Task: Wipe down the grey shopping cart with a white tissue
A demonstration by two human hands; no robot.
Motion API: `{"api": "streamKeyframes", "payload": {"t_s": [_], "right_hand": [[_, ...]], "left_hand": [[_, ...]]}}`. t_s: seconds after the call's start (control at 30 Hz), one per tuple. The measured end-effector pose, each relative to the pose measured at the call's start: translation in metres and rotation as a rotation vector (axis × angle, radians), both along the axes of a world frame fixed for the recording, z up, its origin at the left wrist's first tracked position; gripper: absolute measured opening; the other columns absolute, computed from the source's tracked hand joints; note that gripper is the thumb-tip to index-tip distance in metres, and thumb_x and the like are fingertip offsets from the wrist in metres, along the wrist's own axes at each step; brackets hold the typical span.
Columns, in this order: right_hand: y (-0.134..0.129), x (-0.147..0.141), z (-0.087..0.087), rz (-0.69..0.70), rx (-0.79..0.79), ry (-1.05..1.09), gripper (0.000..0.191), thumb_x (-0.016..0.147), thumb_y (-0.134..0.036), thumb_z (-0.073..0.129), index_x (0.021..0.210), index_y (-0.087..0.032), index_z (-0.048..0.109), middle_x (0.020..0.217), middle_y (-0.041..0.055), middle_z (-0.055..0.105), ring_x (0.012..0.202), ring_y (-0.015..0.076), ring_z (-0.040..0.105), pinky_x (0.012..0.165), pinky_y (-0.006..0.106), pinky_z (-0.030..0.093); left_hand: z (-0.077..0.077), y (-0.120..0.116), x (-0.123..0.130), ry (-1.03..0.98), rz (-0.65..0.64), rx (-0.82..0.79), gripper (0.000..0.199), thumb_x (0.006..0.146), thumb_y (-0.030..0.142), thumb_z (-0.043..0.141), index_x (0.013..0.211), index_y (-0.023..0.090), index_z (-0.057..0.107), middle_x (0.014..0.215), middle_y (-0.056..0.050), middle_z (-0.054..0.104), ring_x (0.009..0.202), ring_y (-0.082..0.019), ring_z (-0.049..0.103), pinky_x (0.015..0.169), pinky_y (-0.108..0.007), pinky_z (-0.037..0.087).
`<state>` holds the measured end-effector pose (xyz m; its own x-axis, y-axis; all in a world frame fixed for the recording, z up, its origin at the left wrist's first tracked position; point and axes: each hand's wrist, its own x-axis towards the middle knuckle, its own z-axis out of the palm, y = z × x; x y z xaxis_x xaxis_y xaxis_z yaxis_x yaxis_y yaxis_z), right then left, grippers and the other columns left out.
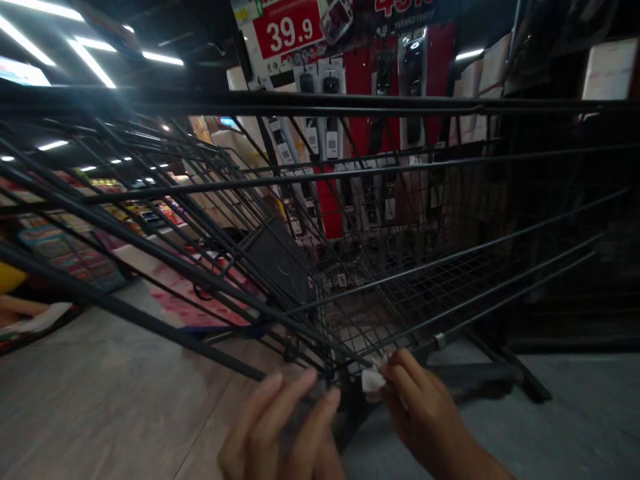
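A dark metal shopping cart (350,172) fills the view, its wire bars running close in front of me. Near the bottom centre my left hand (285,427) is raised with its fingers apart, just below the cart's lower bars, holding nothing. To its right, my right hand (425,407) pinches a crumpled white cloth or tissue (373,383) against the lower corner of the basket wires. The palm side of my right hand is partly hidden.
Behind the cart hang packaged goods (333,143) under a red price sign (290,30). A grey flap (283,263) sits inside the cart. Pink goods (200,293) lie beyond the bars at left. A dark metal foot (530,380) stands on the grey floor (125,373).
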<state>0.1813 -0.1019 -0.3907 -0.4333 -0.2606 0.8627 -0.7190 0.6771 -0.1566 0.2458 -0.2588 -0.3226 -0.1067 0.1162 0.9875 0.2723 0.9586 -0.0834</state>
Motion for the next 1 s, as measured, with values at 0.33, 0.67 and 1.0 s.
{"api": "streamKeyframes", "payload": {"t_s": [0.33, 0.67, 1.0], "right_hand": [[-0.003, -0.006, 0.008, 0.001, 0.002, -0.086, 0.024, 0.085, -0.004, 0.036, 0.078, -0.021, 0.052, 0.072, 0.0024, 0.059, 0.053, 0.0148, 0.059, 0.048, 0.024, 0.048], [-0.012, -0.005, 0.109, 0.164, -0.494, 0.188, 0.021, 0.088, -0.005, 0.047, 0.104, -0.017, 0.054, 0.091, 0.0048, 0.059, 0.082, 0.0123, 0.061, 0.070, 0.022, 0.053], [-0.044, -0.019, 0.136, 0.138, -0.339, 0.298, 0.021, 0.095, -0.013, 0.040, 0.095, -0.014, 0.062, 0.090, 0.0070, 0.060, 0.081, 0.0149, 0.061, 0.069, 0.026, 0.056]], "left_hand": [[0.051, 0.019, -0.036, -0.182, 0.199, -0.055, 0.035, 0.083, 0.019, 0.053, 0.116, 0.009, 0.057, 0.112, -0.017, 0.062, 0.117, -0.031, 0.049, 0.111, -0.056, 0.021], [0.044, 0.015, -0.057, -0.054, 0.184, -0.090, 0.027, 0.085, 0.020, 0.048, 0.110, 0.011, 0.055, 0.100, -0.014, 0.064, 0.098, -0.026, 0.056, 0.098, -0.046, 0.033], [0.038, 0.007, -0.066, 0.034, 0.170, -0.129, 0.023, 0.089, 0.022, 0.045, 0.105, 0.010, 0.055, 0.096, -0.014, 0.062, 0.096, -0.024, 0.054, 0.098, -0.043, 0.030]]}}
